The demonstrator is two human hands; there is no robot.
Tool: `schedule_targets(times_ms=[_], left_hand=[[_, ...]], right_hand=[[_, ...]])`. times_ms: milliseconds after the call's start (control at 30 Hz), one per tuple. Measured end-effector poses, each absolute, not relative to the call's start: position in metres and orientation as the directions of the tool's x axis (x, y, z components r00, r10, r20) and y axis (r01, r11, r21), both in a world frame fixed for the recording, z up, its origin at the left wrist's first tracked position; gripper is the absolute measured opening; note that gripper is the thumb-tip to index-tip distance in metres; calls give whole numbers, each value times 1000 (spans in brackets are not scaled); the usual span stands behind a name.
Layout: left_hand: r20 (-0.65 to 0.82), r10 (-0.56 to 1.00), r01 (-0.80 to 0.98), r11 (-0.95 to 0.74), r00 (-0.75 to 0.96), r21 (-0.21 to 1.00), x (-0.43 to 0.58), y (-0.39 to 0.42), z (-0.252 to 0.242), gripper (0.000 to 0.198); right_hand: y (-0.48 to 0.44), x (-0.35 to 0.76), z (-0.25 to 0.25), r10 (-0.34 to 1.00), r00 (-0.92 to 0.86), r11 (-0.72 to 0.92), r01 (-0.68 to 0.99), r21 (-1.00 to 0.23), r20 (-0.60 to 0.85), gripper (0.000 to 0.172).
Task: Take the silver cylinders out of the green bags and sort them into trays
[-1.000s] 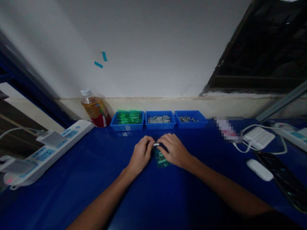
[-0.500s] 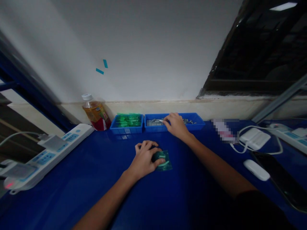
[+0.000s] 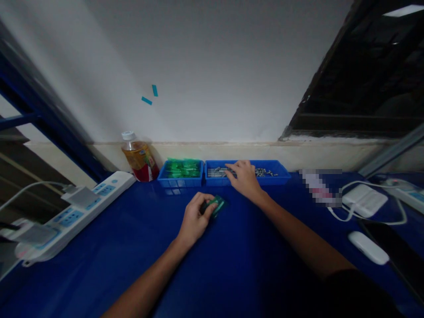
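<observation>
My left hand [image 3: 194, 216] is closed on a small green plastic bag [image 3: 216, 205], lifted slightly off the blue table [image 3: 215, 265]. My right hand [image 3: 244, 176] reaches forward into the middle blue tray [image 3: 215, 180], its fingers spread over the small silver metal parts [image 3: 217, 172] lying there. Whether those fingers pinch a part is hidden. The left blue tray [image 3: 180, 180] holds several green bags. The right blue tray [image 3: 278, 176] holds small silver pieces.
A bottle of amber drink [image 3: 139, 158] stands left of the trays by the wall. A white power strip [image 3: 73, 210] with plugs lies at far left. At right are a white adapter with cable [image 3: 362, 199], a small white device [image 3: 367, 247] and a dark phone [image 3: 400, 247].
My right hand left the bag and reached into the middle tray. My left hand, alone on the green bag, gathered it up and moved it forward.
</observation>
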State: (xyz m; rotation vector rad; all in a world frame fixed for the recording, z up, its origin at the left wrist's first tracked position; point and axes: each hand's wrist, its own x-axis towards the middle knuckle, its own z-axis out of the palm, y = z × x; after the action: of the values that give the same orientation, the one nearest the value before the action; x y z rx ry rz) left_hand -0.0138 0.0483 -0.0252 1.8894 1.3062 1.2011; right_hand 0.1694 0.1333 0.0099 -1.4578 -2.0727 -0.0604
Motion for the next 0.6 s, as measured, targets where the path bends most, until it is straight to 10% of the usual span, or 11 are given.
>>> schedule_targets(times_ms=[100, 233, 433, 600], left_hand=[[522, 852, 453, -483, 44, 749, -19, 44, -23, 4], [589, 772, 489, -619, 237, 614, -15, 33, -20, 14], [406, 744, 412, -645, 531, 643, -4, 23, -16, 22], [361, 868, 362, -476, 340, 802, -4, 25, -23, 59]], right_hand=[[82, 156, 2, 849, -205, 488, 661, -570, 488, 25], [24, 153, -17, 961, -223, 222, 264, -939, 165, 32], [19, 166, -37, 968, 35, 239, 191, -952, 250, 13], [17, 162, -41, 917, 75, 347, 328, -879, 391, 33]])
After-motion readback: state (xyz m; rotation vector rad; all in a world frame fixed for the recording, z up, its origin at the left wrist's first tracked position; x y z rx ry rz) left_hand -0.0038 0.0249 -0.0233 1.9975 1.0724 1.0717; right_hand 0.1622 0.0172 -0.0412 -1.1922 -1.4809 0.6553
